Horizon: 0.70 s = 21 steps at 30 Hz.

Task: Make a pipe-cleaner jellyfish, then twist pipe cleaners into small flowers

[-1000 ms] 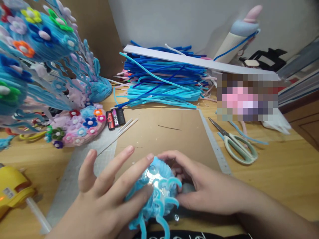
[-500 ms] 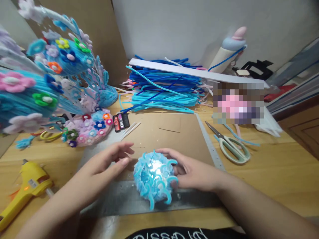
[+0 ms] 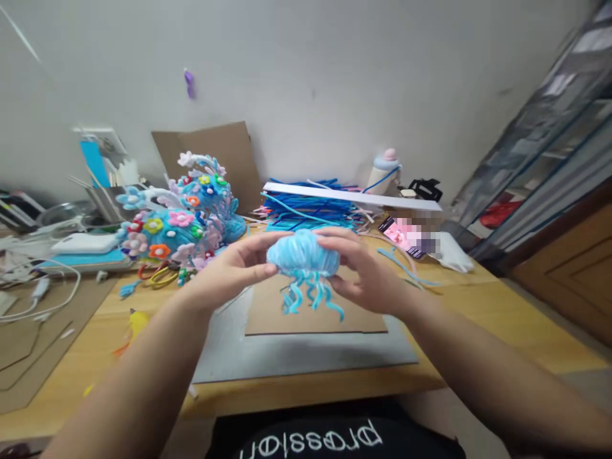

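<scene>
A light-blue fuzzy jellyfish (image 3: 303, 255) hangs in the air between my hands, dome upward, its curly pipe-cleaner tentacles dangling. My left hand (image 3: 243, 261) grips the dome's left side, thumb at the lower edge. On the opposite side my right hand (image 3: 358, 271) holds it, fingers on top and thumb below. Underneath lies a sheet of brown cardboard (image 3: 268, 315) on a grey cutting mat (image 3: 306, 357).
Flower-covered blue pipe-cleaner pieces (image 3: 165, 233) stand at the left. A bundle of blue pipe cleaners (image 3: 310, 210) lies at the back under a white strip (image 3: 354, 196). A bottle (image 3: 382, 172) and a phone (image 3: 401, 236) are at the right; a yellow glue gun (image 3: 138, 325) sits behind my left forearm.
The jellyfish has been raised off the mat and turned from underside-facing to dome-up. My left hand, apart from it before, now grips it too. The view has tilted up.
</scene>
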Available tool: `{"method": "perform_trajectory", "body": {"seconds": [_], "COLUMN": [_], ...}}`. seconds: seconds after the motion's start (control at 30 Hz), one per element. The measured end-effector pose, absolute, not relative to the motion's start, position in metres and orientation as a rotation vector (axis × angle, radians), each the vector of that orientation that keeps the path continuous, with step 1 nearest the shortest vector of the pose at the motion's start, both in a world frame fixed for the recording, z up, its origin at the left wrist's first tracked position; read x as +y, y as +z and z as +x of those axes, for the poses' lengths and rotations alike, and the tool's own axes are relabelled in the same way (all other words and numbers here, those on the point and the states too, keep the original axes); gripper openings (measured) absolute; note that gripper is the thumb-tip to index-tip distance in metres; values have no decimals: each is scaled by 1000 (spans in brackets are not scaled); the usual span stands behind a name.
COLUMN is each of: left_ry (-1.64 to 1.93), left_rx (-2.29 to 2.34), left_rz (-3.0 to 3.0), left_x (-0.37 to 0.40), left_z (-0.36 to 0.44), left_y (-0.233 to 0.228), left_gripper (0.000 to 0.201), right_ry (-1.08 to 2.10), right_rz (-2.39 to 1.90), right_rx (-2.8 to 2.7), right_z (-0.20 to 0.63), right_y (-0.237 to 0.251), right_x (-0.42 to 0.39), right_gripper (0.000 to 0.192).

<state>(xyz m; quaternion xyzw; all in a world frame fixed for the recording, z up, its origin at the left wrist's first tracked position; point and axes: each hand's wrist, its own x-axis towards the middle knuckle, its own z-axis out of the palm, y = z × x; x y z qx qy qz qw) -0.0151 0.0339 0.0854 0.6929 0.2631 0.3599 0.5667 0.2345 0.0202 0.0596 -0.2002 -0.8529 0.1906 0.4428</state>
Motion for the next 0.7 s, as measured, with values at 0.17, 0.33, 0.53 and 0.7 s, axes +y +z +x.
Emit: {"method": "perform_trajectory", "body": {"seconds": [0.17,0.33,0.53,0.7], "left_ry": [865,833,656,681], "left_rx": [445,295,337,431], "left_rz": [1801,1914,2111,2256], "left_x": [36,26,10,7], "left_z": [0,15,20,27], "left_y": [158,211,256,267], "left_gripper": [49,56,65,65], "right_ry": [-58,-355,-543,-535], "right_rz": [-348,-237,-170,-157], "right_rx": [-2128,-2025,-1968,-1935], "right_z": [245,253,264,264], "right_y": [120,164,193,196], "right_x": [31,34,31,34], "right_gripper": [69,68,63,64]}}
